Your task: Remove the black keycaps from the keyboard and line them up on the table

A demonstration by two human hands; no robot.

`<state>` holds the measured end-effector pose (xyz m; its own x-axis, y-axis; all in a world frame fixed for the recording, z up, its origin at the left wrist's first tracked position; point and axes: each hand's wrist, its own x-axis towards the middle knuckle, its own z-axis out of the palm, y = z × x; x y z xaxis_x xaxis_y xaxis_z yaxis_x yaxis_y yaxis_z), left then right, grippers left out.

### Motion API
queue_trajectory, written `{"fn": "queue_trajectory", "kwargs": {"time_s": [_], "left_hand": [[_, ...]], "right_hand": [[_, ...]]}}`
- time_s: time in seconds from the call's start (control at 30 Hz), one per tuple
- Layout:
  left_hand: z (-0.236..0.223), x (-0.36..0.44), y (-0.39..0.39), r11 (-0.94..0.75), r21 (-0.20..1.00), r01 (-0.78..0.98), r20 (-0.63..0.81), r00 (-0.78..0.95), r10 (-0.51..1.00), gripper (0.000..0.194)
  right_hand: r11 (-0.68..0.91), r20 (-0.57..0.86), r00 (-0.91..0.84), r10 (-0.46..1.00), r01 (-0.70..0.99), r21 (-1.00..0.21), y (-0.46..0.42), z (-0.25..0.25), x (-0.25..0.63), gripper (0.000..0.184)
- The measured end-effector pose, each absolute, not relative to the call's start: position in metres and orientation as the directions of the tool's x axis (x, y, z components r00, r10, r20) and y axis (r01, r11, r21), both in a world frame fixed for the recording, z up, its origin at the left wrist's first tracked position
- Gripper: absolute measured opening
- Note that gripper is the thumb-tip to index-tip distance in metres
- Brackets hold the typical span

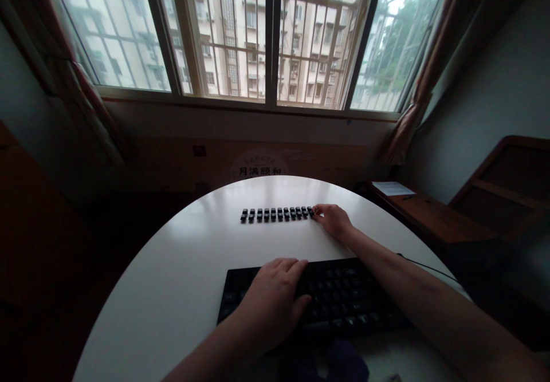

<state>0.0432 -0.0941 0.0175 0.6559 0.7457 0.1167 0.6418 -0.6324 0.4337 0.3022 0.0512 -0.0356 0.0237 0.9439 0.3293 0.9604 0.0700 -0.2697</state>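
Note:
A black keyboard (pixel 337 290) lies near the front of the round white table. My left hand (pixel 275 293) rests flat over its left and middle part, fingers stretched out and thumb apart, holding nothing. Farther back, small black keycaps (pixel 273 215) stand in two short-spaced rows running left to right. At the right end of these rows is my right hand (pixel 333 219), its thumb and fingertips pinched round a keycap that the fingers mostly hide. The right forearm passes over the keyboard's right side.
The white tabletop (pixel 172 279) has a curved edge. A black cable (pixel 429 268) runs off to the right. Something dark purple (pixel 344 362) lies in front of the keyboard. On the right are a wooden desk (pixel 447 221) with a paper sheet (pixel 393 188) and a chair (pixel 507 141).

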Motion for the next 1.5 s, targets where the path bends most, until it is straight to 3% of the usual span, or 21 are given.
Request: {"fn": "queue_trajectory", "kwargs": {"time_s": [0.33,0.6,0.73,0.83,0.9,1.0,1.07,1.17,1.37,1.5], "left_hand": [[0.015,0.043,-0.094,-0.637,0.432,0.639,0.122,0.658,0.743,0.057],[0.013,0.043,-0.093,-0.646,0.409,0.644,0.117,0.665,0.738,0.059],[0.012,0.043,-0.092,-0.651,0.372,0.661,0.089,0.673,0.734,0.056],[0.010,0.042,-0.091,-0.656,0.344,0.672,0.073,0.678,0.732,0.056],[0.009,0.042,-0.090,-0.669,0.327,0.667,0.073,0.688,0.722,0.055],[0.008,0.043,-0.090,-0.704,0.298,0.645,0.098,0.713,0.694,0.052],[0.009,0.044,-0.091,-0.745,0.275,0.608,0.129,0.745,0.655,0.046],[0.010,0.047,-0.096,-0.806,0.245,0.539,0.164,0.796,0.582,0.040],[0.012,0.054,-0.106,-0.804,0.243,0.542,0.096,0.812,0.576,0.046],[0.017,0.060,-0.101,-0.822,0.239,0.518,0.096,0.829,0.550,0.044]], "right_hand": [[0.083,0.358,0.020,0.933,0.959,-0.270,0.052,-0.036,0.303,0.019],[0.142,0.482,0.026,0.876,0.940,-0.311,0.047,-0.025,0.302,0.018],[0.214,0.587,0.032,0.809,0.914,-0.344,0.042,0.006,0.305,0.039],[0.340,0.652,0.094,0.752,0.793,-0.505,0.026,0.032,0.310,0.057],[0.377,0.589,0.166,0.791,0.625,-0.683,0.005,0.042,0.313,0.070],[0.286,0.346,0.201,0.916,0.279,-0.917,-0.038,0.044,0.313,0.077],[0.213,0.223,0.184,0.957,0.076,-0.974,-0.065,0.038,0.311,0.071],[0.112,0.105,0.077,0.991,-0.091,-0.990,-0.091,0.025,0.307,0.048],[0.125,0.136,-0.154,0.979,-0.080,-0.989,-0.096,-0.001,0.298,0.044],[0.159,0.159,-0.101,0.982,-0.006,-0.987,-0.095,-0.013,0.291,0.031]]}}
